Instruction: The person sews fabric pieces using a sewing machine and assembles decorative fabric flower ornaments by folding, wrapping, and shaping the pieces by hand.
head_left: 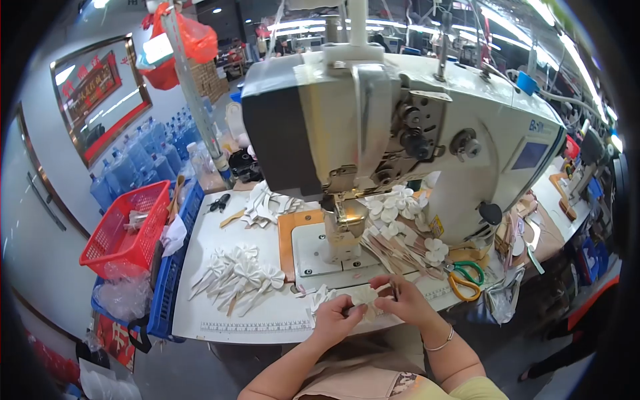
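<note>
At the front edge of the sewing machine table, my left hand (336, 319) and my right hand (405, 304) meet around a white flower-shaped fabric piece (365, 297). My left thumb and fingers pinch its near side. The fingers of my right hand are closed at its right edge, and a small dark, thin thing shows between them, too small to name. Just left of my left hand lie more white pieces (321, 297). Behind my hands stands the machine's needle area (345, 220), with a metal plate (313, 250) around its post.
White bow-like pieces (243, 277) are piled at the left, white flowers (395, 203) and pale strips (393, 250) at the right. Scissors with green and orange handles (465, 281) lie right of my hands. A red basket (127, 227) rests on a blue crate (175, 267) at the left.
</note>
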Demonstrator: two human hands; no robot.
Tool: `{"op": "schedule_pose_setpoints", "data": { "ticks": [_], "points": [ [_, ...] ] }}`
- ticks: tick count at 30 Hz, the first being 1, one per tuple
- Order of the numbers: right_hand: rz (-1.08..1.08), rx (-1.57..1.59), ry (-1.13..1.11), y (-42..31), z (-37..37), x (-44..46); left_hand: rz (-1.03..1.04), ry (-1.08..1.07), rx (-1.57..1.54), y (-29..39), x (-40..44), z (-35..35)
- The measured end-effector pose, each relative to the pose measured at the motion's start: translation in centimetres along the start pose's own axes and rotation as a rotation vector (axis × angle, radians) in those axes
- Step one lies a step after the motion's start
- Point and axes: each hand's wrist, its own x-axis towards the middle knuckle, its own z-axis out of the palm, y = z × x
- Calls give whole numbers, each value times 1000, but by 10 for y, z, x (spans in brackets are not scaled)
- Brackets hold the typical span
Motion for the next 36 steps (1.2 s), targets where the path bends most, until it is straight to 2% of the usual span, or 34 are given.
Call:
{"op": "schedule_pose_setpoints", "data": {
  "ticks": [1, 2, 3, 4, 6, 7, 8, 10, 11, 12, 14, 15, 18, 19, 23, 26, 27, 28, 29, 30, 32, 36],
  "points": [
    [-104, -188, -60, -1, -1, 3, 55, -118, 259, 17, -2, -7],
    [-203, -378, -115, -3, -1, 4, 55, -142, 259, 20, -5, -3],
    [-47, -411, -67, -8, 4, 4, 85, -115, 205, 22, -6, 3],
    [-52, -413, -45, -8, 5, 5, 122, -83, 150, 24, -3, 7],
    [135, -19, 57, 1, 6, 10, 89, -80, 47, 21, 3, 13],
    [248, -19, 1, 4, 0, 12, 36, -56, -55, 17, 2, 12],
    [253, -20, -7, 6, -1, 8, 0, -81, 33, 12, 4, 8],
    [-571, -481, 193, -8, 4, 5, -32, -76, 50, 8, 11, 0],
    [-498, -601, 37, -19, 1, -3, -78, -107, 60, 6, 11, -2],
    [-500, -603, 30, -24, 1, -2, -51, -98, 50, 5, 12, -1],
    [-658, -889, -201, -29, 0, -3, -36, -141, -32, 4, 17, 0],
    [-494, -813, -306, -27, -5, -1, -19, -184, -108, 4, 20, 1],
    [-453, -849, -415, -21, -19, 9, -131, -272, -21, 12, 26, -8],
    [-539, -907, -370, -22, -21, 8, -185, -318, 54, 19, 26, -10],
    [-571, -888, -345, -32, -18, 4, -138, -269, 33, 25, 26, -6],
    [-590, -720, -291, -18, -20, 8, -141, -280, 66, 18, 26, -1],
    [-608, -839, -294, -11, -25, 10, -144, -297, -30, 19, 25, -1],
    [-631, -960, -294, -7, -28, 11, -195, -316, 24, 27, 24, -2],
    [-704, -1022, -276, -10, -29, 8, -231, -329, 80, 35, 29, -4],
    [-778, -1029, -277, -11, -31, 10, -277, -368, 11, 36, 31, -5],
    [-864, -1040, -246, -21, -33, 18, -109, -391, -79, 29, 40, -6],
    [-905, -923, -172, -45, -35, 33, -91, -384, 29, 64, 58, -17]
  ]
}}
